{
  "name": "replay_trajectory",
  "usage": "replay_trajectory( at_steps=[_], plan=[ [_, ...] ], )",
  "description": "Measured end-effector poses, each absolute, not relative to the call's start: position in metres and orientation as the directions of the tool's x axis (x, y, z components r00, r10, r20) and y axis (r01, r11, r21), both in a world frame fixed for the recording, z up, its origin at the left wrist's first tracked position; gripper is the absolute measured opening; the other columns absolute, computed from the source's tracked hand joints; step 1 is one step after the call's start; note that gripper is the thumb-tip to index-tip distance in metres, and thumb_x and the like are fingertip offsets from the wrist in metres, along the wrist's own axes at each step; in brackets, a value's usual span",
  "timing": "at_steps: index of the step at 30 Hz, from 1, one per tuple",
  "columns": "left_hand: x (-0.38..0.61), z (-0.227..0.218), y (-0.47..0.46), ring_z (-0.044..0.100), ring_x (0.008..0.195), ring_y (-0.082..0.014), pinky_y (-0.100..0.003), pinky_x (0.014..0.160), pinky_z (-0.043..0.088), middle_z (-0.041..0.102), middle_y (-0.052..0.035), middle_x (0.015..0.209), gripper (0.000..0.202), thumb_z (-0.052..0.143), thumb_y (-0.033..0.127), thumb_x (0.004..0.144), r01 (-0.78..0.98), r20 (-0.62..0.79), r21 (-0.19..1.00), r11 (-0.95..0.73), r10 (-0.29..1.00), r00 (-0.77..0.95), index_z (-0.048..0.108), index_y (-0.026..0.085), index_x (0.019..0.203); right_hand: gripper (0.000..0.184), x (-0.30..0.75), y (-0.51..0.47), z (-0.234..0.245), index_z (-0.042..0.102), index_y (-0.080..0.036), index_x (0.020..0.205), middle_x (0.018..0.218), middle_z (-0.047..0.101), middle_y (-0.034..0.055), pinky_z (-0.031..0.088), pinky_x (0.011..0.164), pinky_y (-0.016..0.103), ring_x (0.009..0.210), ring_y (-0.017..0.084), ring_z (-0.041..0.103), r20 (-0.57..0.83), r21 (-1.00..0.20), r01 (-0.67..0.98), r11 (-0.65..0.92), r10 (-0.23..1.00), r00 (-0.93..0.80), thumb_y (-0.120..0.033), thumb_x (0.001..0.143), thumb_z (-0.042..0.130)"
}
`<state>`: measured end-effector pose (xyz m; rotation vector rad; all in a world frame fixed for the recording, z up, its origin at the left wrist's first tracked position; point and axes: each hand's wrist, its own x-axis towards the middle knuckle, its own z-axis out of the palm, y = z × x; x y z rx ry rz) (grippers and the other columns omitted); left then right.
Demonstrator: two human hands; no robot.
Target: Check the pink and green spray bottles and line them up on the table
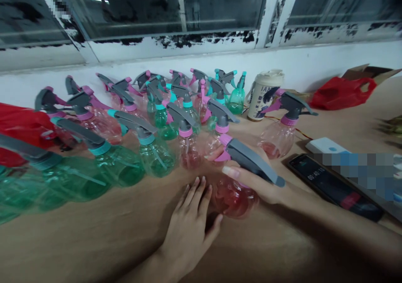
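My right hand (251,178) is wrapped round the neck of a pink spray bottle (235,197), just under its grey and pink trigger head. Pinkish-red liquid shows in its clear body, close to the tabletop. Beside it on the left, my left hand (191,220) lies flat on the table, palm down and fingers stretched out, holding nothing. Just beyond my fingertips stand a pink spray bottle (190,153) and a green spray bottle (157,157). Another pink spray bottle (276,138) stands apart to the right of my right hand.
Several more pink and green spray bottles (119,165) crowd the left and back. A paper cup (265,94) stands by the wall. Red plastic bags (342,92) lie at both sides. A phone (333,186) and a white device (328,145) rest on the right of the table (125,232).
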<state>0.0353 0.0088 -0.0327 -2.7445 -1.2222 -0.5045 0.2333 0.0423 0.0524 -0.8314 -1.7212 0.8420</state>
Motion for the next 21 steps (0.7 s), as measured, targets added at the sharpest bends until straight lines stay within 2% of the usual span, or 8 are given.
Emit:
replay_trajectory(
  at_steps=[6,10,14,17,21],
  plan=[
    [0.035,-0.032,0.009,0.042,0.130,-0.0346,-0.052,0.098,0.045,0.049,-0.0207,0.137,0.050,0.052,0.038,0.089,0.741,0.342,0.003,-0.671,0.697,0.630,0.051,0.006,0.127,0.029,0.234,0.045,0.051,0.064,-0.025,0.090,0.085,0.070,0.0006,0.053,0.074,0.033,0.077,0.018,0.065,0.505,-0.807,0.168,0.567,0.808,-0.304,-0.052,0.084,0.057],
    [0.035,-0.032,0.009,0.044,0.129,-0.0336,-0.051,0.099,0.045,0.049,-0.0202,0.138,0.053,0.053,0.039,0.088,0.738,0.330,-0.026,-0.675,0.691,0.643,0.050,0.006,0.129,0.030,0.234,0.041,0.058,0.061,-0.022,0.074,0.068,0.064,-0.0003,0.049,0.060,0.030,0.063,0.015,0.060,0.510,-0.766,0.264,0.586,0.804,-0.306,-0.048,0.087,0.054],
    [0.035,-0.033,0.008,0.043,0.129,-0.0328,-0.051,0.100,0.044,0.048,-0.0196,0.139,0.054,0.052,0.039,0.089,0.738,0.333,-0.025,-0.674,0.690,0.642,0.048,0.006,0.131,0.034,0.235,0.037,0.061,0.058,-0.020,0.067,0.060,0.060,-0.0009,0.041,0.051,0.028,0.054,0.013,0.055,0.534,-0.733,0.314,0.603,0.796,-0.285,-0.045,0.089,0.051],
    [0.035,-0.033,0.009,0.043,0.129,-0.0333,-0.052,0.100,0.044,0.047,-0.0206,0.139,0.054,0.052,0.038,0.089,0.735,0.335,-0.013,-0.678,0.690,0.642,0.048,0.005,0.131,0.028,0.236,0.038,0.059,0.061,-0.021,0.074,0.066,0.062,-0.0010,0.046,0.055,0.028,0.059,0.013,0.058,0.518,-0.760,0.270,0.592,0.801,-0.300,-0.044,0.088,0.053],
    [0.035,-0.032,0.010,0.043,0.130,-0.0333,-0.051,0.101,0.043,0.048,-0.0208,0.138,0.053,0.052,0.038,0.089,0.734,0.327,-0.013,-0.679,0.691,0.645,0.049,0.005,0.130,0.022,0.235,0.042,0.053,0.066,-0.023,0.091,0.086,0.071,0.0006,0.053,0.073,0.030,0.078,0.017,0.066,0.539,-0.790,0.173,0.588,0.801,-0.262,-0.043,0.084,0.061]
  ],
)
